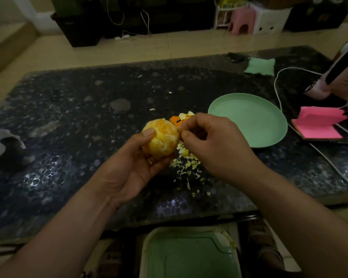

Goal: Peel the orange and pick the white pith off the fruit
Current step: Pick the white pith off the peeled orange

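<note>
Dark speckled desk (88, 117), dim room. Right hand (215, 145) fingers (186, 135) were curled, thumb and forefinger pinched against the right side of the orange (162, 137), seemingly on pith (179, 129); strand too small to confirm. Left hand (133, 163) fingers curled round the orange, holding it above the desk at frame centre. Skin fully off, so step judged pith-picking, late on. Next move: pull the strand away, drop it, turn the fruit. Orange near round, no clear long axis; segment seams seemed to meet on the upward side. Pith scraps (187, 163) lay lower right, peel pieces (179, 119) just behind, green plate (249, 121) further right.
</note>
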A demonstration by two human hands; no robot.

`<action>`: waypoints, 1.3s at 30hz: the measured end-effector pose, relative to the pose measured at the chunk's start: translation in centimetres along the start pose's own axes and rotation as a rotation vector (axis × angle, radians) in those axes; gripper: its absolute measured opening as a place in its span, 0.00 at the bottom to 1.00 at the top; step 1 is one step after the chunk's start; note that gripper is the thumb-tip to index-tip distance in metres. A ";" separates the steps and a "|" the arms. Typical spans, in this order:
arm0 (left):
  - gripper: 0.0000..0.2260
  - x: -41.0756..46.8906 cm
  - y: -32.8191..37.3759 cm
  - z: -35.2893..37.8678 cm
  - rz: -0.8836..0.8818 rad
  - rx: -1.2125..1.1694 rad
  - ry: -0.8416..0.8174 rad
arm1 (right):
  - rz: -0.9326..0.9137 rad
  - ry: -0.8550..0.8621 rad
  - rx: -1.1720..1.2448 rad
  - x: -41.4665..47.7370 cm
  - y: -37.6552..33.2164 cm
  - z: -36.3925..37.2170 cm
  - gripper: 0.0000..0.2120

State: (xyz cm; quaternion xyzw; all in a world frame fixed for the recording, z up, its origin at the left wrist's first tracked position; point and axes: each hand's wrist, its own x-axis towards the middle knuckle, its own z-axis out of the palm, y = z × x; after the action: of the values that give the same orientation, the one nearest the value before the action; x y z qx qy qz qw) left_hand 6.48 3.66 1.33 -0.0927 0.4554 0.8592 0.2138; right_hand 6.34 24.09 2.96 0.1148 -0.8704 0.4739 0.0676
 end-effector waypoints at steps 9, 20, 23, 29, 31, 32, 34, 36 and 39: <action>0.24 0.0 0.1 -0.4 0.023 0.113 0.040 | -0.184 -0.012 -0.273 0.0 0.4 0.0 0.02; 0.23 -0.4 0.2 0.2 -0.019 0.048 -0.013 | -0.069 0.014 -0.016 0.1 0.3 -0.2 0.06; 0.26 -0.4 0.4 -0.1 -0.017 -0.010 -0.053 | -0.021 0.020 0.013 0.3 0.6 -0.3 0.05; 0.18 -0.3 0.4 -0.3 0.009 -0.013 -0.031 | 0.063 -0.001 -0.036 0.5 0.9 -0.2 0.07; 0.19 0.1 0.1 -0.4 0.025 -0.002 -0.018 | 0.049 -0.016 -0.059 0.1 0.4 -0.1 0.05; 0.21 0.2 0.0 -0.5 0.034 0.014 -0.016 | 0.027 -0.017 -0.063 -0.1 0.1 0.0 0.04; 0.25 0.4 -0.1 -0.7 0.052 0.047 -0.012 | -0.011 -0.009 -0.049 -0.5 -0.4 0.0 0.02; 0.28 0.6 -0.2 -1.0 0.078 0.075 0.001 | -0.027 0.002 -0.053 -0.6 -0.7 0.1 0.01; 0.28 0.7 -0.3 -0.8 0.129 0.122 0.025 | -0.014 0.005 -0.060 -0.7 -0.7 0.2 0.02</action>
State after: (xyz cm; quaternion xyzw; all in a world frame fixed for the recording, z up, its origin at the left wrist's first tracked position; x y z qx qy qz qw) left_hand 5.95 3.34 0.35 -0.0605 0.5145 0.8407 0.1575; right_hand 7.23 23.69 3.23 0.1177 -0.8833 0.4473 0.0766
